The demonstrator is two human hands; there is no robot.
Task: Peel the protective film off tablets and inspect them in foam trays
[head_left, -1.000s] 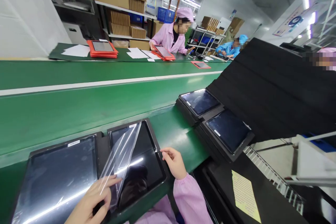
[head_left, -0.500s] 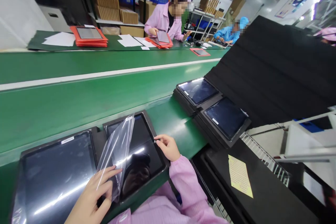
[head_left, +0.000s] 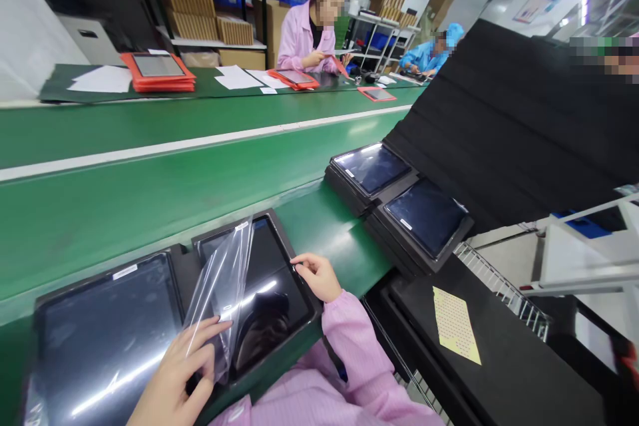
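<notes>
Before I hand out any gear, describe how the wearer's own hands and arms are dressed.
The left hand and right hand are both ungloved, with no rings showing. The right arm wears a loose pale pink sleeve with fine stripes, gathered at the wrist. I can't make out a left sleeve.

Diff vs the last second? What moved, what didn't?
The pink-sleeved co-worker opposite now has both hands close together, holding a red piece up, right of the red stack; earlier one hand was at the stack, the other open and apart. Background sits higher and further left in frame: camera view shifted.

Unchanged: left hand at the folded-back clear film, right hand at the tablet's right edge.
</notes>
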